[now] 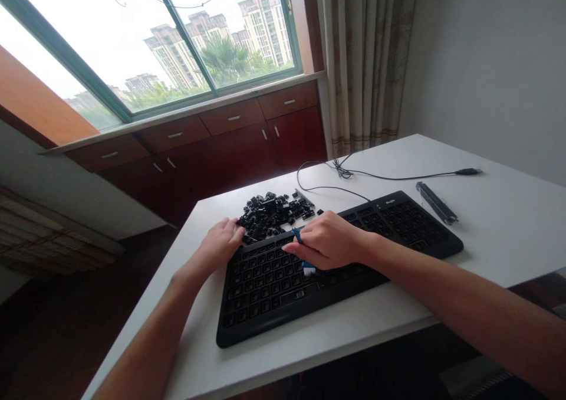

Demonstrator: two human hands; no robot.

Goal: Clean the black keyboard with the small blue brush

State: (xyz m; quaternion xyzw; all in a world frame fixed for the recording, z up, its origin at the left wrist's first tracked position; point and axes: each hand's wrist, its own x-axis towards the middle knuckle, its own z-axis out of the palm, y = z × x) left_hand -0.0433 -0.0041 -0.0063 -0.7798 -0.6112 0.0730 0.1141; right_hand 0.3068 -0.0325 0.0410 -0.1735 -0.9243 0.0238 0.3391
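Note:
My right hand (329,241) is closed around a small blue brush (308,266), its white bristles pointing down at the keys' area of a black keyboard (252,323). The keyboard lies slanted across the table, its keycaps off and the square sockets bare over most of it. At the keyboard's back left corner rests my left hand (221,243), fingers stretched out, beside the pile of loose black keycaps (265,211). Whether its fingertips press on the keyboard or the table is hard to see.
The white table (499,223) carries a black cable (411,177) with a plug, running from the keyboard's back. A long dark strip-like object (437,203) lies right of the keyboard. Beyond stand wooden cabinets (230,146) under a window, and a curtain (367,58).

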